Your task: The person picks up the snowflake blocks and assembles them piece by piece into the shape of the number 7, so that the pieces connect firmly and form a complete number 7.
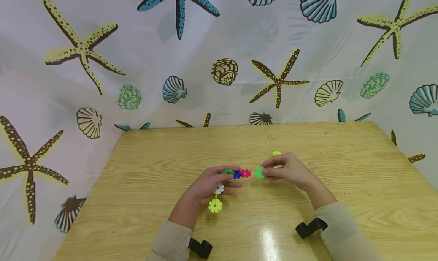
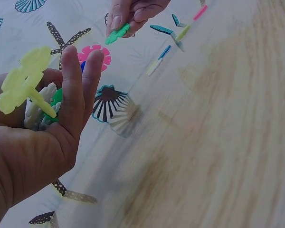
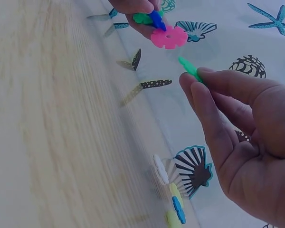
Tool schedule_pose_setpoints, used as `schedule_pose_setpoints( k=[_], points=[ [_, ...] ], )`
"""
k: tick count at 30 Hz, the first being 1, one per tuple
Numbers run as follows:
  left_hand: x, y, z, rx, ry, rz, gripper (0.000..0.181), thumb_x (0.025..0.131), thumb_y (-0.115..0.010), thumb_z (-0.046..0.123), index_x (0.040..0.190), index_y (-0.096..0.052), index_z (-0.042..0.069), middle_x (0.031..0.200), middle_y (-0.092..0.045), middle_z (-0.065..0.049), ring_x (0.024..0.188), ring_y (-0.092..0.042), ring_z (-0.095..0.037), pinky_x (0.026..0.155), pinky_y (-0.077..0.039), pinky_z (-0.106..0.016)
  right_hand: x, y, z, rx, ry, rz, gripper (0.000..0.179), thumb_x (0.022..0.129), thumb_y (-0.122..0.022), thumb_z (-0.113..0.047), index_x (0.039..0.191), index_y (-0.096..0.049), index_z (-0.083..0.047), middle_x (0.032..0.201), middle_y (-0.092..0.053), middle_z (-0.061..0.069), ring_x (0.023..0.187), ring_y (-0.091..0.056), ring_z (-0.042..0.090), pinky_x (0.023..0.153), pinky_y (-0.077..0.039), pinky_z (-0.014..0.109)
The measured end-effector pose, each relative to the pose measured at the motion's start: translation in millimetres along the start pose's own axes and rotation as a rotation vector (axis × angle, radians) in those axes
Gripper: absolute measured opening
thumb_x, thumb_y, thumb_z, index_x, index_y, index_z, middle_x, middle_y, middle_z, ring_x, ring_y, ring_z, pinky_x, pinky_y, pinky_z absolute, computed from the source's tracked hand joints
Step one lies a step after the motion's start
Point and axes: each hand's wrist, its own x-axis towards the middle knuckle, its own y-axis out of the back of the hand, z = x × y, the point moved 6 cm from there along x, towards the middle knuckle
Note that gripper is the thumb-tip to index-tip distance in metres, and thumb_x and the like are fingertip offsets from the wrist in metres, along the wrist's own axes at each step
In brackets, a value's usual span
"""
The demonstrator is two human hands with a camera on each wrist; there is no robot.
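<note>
My left hand (image 1: 205, 185) holds a linked chain of notched plastic discs above the table. In it, a dark green disc (image 1: 228, 172) joins a blue disc (image 1: 237, 175), with a pink disc (image 1: 245, 173) at the right end. A white disc (image 1: 220, 188) and a yellow disc (image 1: 215, 206) hang on the near side of the palm. Between thumb and fingers, my right hand (image 1: 291, 171) pinches a light green disc (image 1: 259, 172). A small gap separates that disc from the pink one, as the right wrist view also shows.
Beyond the right hand a yellow disc (image 1: 276, 153) is partly visible. Loose discs lie on the wooden table (image 1: 154, 151), among them a white disc (image 3: 160, 169) and a blue disc (image 3: 179, 210). A cloth (image 1: 205, 37) printed with shells and starfish hangs behind.
</note>
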Motion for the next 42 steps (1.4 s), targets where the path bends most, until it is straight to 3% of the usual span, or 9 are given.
schedule_pose_setpoints(
  k=[8, 12, 18, 21, 27, 33, 42],
  points=[
    [0.9, 0.2, 0.0, -0.002, -0.002, -0.007, 0.039, 0.103, -0.053, 0.013, 0.141, -0.056, 0.004, 0.139, -0.059, -0.022, 0.1, -0.073, -0.013, 0.076, -0.061, -0.022, 0.2, -5.6, -3.1, 0.03, -0.001, -0.018, 0.032, 0.093, -0.071, -0.013, 0.117, -0.067, 0.007, 0.104, -0.07, 0.012, 0.093, -0.074, 0.025, 0.087, -0.061, 0.042],
    [0.9, 0.3, -0.3, -0.008, 0.001, -0.007, 0.039, 0.103, -0.053, 0.013, 0.14, -0.056, 0.004, 0.139, -0.058, -0.025, 0.099, -0.074, -0.013, 0.076, -0.061, -0.022, 1.2, -9.2, -2.8, 0.047, 0.0, -0.024, 0.033, 0.092, -0.072, -0.012, 0.117, -0.067, 0.009, 0.103, -0.073, 0.011, 0.092, -0.074, 0.021, 0.087, -0.061, 0.041],
    [2.0, -0.5, -1.3, -0.006, -0.009, -0.015, 0.042, 0.104, -0.05, 0.011, 0.144, -0.051, 0.0, 0.14, -0.058, -0.02, 0.1, -0.073, -0.013, 0.079, -0.061, -0.024, 2.7, -15.5, -3.7, 0.074, 0.02, -0.019, 0.032, 0.092, -0.071, -0.009, 0.117, -0.067, 0.011, 0.101, -0.073, 0.01, 0.089, -0.074, 0.017, 0.085, -0.062, 0.037],
    [2.7, -0.7, -2.3, 0.009, -0.016, 0.008, 0.04, 0.104, -0.051, 0.011, 0.142, -0.053, 0.001, 0.14, -0.058, -0.02, 0.102, -0.073, -0.014, 0.081, -0.061, -0.024, 3.1, -18.6, -4.7, 0.106, 0.02, 0.012, 0.031, 0.093, -0.07, -0.007, 0.116, -0.066, 0.013, 0.099, -0.074, 0.009, 0.086, -0.074, 0.017, 0.085, -0.061, 0.039],
    [4.2, -5.2, -2.7, 0.02, -0.056, 0.072, 0.035, 0.103, -0.053, 0.009, 0.137, -0.058, 0.001, 0.14, -0.057, -0.021, 0.112, -0.07, -0.019, 0.095, -0.057, -0.031, 3.0, -24.9, -3.4, 0.227, -0.012, 0.154, 0.029, 0.092, -0.068, -0.001, 0.116, -0.064, 0.016, 0.094, -0.073, 0.005, 0.082, -0.074, 0.013, 0.082, -0.062, 0.036],
    [3.7, -7.5, 0.8, -0.028, -0.095, 0.14, 0.038, 0.103, -0.051, 0.005, 0.14, -0.053, -0.004, 0.135, -0.059, -0.028, 0.105, -0.072, -0.016, 0.09, -0.058, -0.024, 6.4, -33.6, 0.0, 0.325, -0.005, 0.269, 0.028, 0.092, -0.067, 0.003, 0.115, -0.063, 0.017, 0.095, -0.071, 0.009, 0.083, -0.073, 0.012, 0.08, -0.062, 0.029],
    [2.5, -6.8, 5.4, 0.03, -0.115, 0.184, 0.04, 0.102, -0.053, 0.005, 0.143, -0.053, 0.002, 0.134, -0.059, -0.025, 0.104, -0.073, -0.019, 0.087, -0.059, -0.025, 11.0, -35.0, 5.7, 0.394, 0.013, 0.25, 0.028, 0.092, -0.065, 0.007, 0.116, -0.061, 0.019, 0.096, -0.07, 0.006, 0.086, -0.073, 0.012, 0.082, -0.061, 0.03]
  ],
)
